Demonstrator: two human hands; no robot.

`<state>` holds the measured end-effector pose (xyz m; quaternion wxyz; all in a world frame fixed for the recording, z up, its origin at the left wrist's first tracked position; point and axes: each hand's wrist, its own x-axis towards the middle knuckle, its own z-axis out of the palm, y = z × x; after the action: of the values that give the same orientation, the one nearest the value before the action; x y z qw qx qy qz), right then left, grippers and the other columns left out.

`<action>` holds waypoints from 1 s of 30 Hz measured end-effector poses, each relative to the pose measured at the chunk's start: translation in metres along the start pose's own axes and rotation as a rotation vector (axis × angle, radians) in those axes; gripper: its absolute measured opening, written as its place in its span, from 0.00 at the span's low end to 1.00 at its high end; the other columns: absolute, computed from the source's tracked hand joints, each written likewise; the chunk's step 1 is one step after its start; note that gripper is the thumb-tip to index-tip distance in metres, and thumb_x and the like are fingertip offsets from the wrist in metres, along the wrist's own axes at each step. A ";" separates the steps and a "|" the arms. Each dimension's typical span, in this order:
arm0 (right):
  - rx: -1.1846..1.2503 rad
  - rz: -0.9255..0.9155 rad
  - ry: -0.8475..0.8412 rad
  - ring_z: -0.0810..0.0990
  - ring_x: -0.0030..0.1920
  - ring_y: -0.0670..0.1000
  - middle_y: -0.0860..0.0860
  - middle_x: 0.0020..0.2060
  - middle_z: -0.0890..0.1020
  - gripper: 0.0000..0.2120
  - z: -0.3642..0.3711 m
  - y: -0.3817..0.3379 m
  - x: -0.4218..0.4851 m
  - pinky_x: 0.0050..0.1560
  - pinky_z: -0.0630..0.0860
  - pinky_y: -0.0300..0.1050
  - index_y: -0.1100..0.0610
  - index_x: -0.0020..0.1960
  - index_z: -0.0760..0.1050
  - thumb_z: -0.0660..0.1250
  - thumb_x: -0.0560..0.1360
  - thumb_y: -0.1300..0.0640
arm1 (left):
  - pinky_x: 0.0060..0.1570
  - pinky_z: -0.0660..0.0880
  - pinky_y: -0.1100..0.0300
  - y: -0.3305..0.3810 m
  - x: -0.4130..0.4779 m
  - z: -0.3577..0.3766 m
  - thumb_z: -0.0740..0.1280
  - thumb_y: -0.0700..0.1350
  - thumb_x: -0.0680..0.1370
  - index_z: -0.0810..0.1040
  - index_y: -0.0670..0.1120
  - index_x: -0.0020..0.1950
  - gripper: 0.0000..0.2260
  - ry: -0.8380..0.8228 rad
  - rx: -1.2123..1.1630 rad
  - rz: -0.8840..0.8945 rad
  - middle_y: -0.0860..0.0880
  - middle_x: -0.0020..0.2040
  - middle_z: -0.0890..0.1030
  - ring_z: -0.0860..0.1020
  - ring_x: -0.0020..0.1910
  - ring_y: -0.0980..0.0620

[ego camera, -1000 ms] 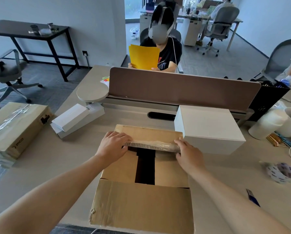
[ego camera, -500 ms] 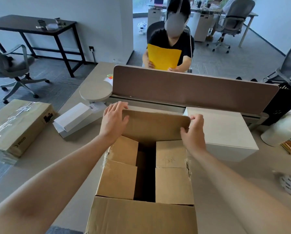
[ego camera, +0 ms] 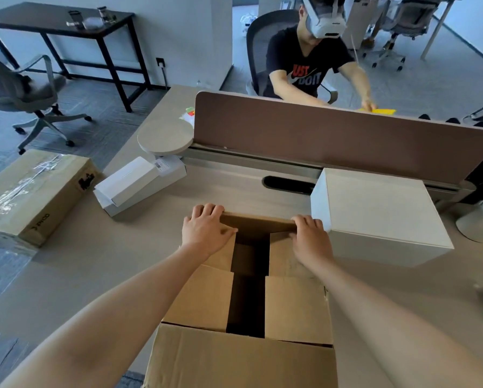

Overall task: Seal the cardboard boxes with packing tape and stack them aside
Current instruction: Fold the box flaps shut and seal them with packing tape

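Open cardboard box (ego camera: 296,301) on desk (ego camera: 94,264). Left hand (ego camera: 205,233) and right hand (ego camera: 310,236) each grip far flap (ego camera: 258,223), fingers curled over its edge. White box (ego camera: 380,214) just beside, right.

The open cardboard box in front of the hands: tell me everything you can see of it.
The open cardboard box is plain brown corrugated card, standing on the desk directly before the person. Its two inner flaps lie folded in with a dark gap between them. The near flap hangs outward toward the camera. The left hand and right hand grip the far flap, which is part-raised. No tape shows on it.
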<state>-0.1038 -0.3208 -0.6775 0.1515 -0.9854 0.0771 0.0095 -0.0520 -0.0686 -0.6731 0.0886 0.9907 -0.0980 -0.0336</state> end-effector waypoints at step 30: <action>-0.661 -0.490 -0.231 0.66 0.70 0.56 0.53 0.66 0.74 0.19 -0.029 -0.085 -0.081 0.75 0.41 0.61 0.54 0.66 0.75 0.58 0.80 0.47 | 0.73 0.34 0.34 0.035 -0.073 -0.029 0.46 0.61 0.82 0.69 0.53 0.75 0.26 -0.364 0.655 0.499 0.53 0.78 0.62 0.48 0.80 0.44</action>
<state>-0.1706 -0.2376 -0.6217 -0.1673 -0.9626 -0.1839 0.1077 -0.1274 -0.0829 -0.6351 -0.2431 0.8904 -0.3534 -0.1524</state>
